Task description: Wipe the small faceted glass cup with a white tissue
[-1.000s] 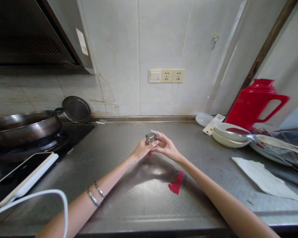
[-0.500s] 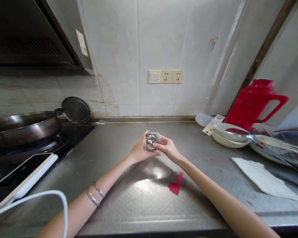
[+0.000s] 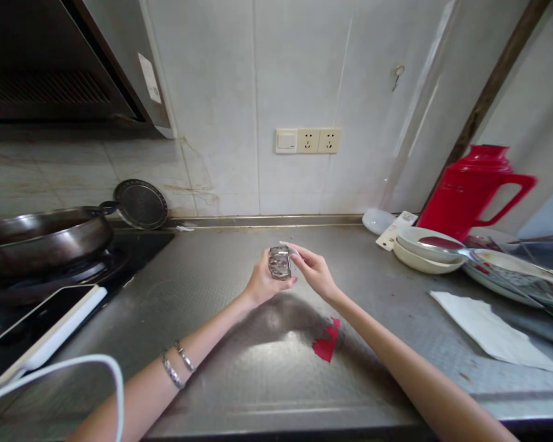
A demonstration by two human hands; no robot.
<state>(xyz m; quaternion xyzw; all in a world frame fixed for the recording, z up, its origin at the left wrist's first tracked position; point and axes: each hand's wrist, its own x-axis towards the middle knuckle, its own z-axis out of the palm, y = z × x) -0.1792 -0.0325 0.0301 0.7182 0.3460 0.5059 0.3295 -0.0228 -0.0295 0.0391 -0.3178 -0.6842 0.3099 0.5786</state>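
Over the middle of the counter, a small shiny rectangular block [image 3: 279,263], dark and silvery with bright reflections, is gripped by my left hand [image 3: 260,285]. The thumb wraps below it and the fingers lie along its left side. My right hand [image 3: 314,270] is at the block's upper right edge, its fingertips pinching a thin whitish wrapper piece [image 3: 289,247]. Exactly what the block is, I cannot make out. On the counter below lies a torn red scrap [image 3: 326,341].
Left stand a metal pan [image 3: 46,239] on the stove, a round dark lid [image 3: 141,204] against the wall, and a phone [image 3: 32,334] with a white cable [image 3: 96,358]. Right are a red thermos jug [image 3: 467,193], stacked bowls [image 3: 426,264] and a white napkin [image 3: 488,331].
My right hand's fingers have shifted from the block's front to its upper right edge. The block has turned slightly, and the whitish wrapper piece now shows as a thin strip.
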